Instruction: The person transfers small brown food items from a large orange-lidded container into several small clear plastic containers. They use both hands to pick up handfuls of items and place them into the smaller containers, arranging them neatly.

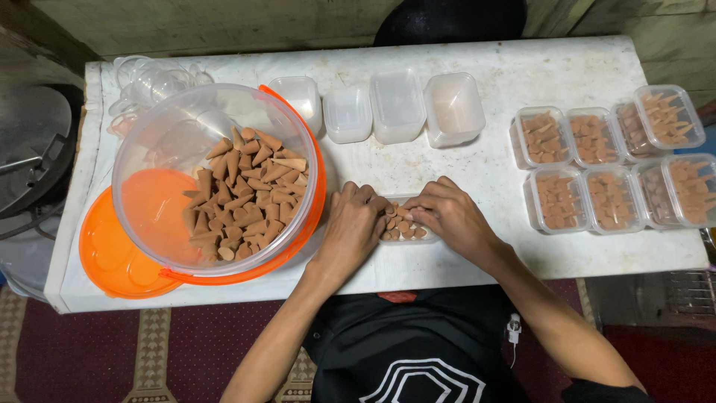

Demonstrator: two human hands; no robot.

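**Both hands packing cones into a small clear box**

Head view: at the near edge of the white counter (522,82) sits a small clear plastic box (406,227), partly filled with brown incense cones (403,226). The left hand (350,224) rests on the box's left side with its fingers curled together over the cones; the right hand (451,216) covers the right side, fingertips bent down among them. Whether either hand actually pinches a cone cannot be told, since the fingers hide the contact.

To the left, a large clear tub with an orange rim (216,179) leans tilted on its orange lid (112,254), a heap of loose cones inside. Behind the hands stand four empty clear boxes (395,104) in a row. To the right, eight filled boxes (611,168) sit in two rows, touching one another.

The cones look light, dry and brittle, with tips likely to chip; they are best pinched at the thicker base. The thin-walled box would probably flex, so its corners make the firmest hold.
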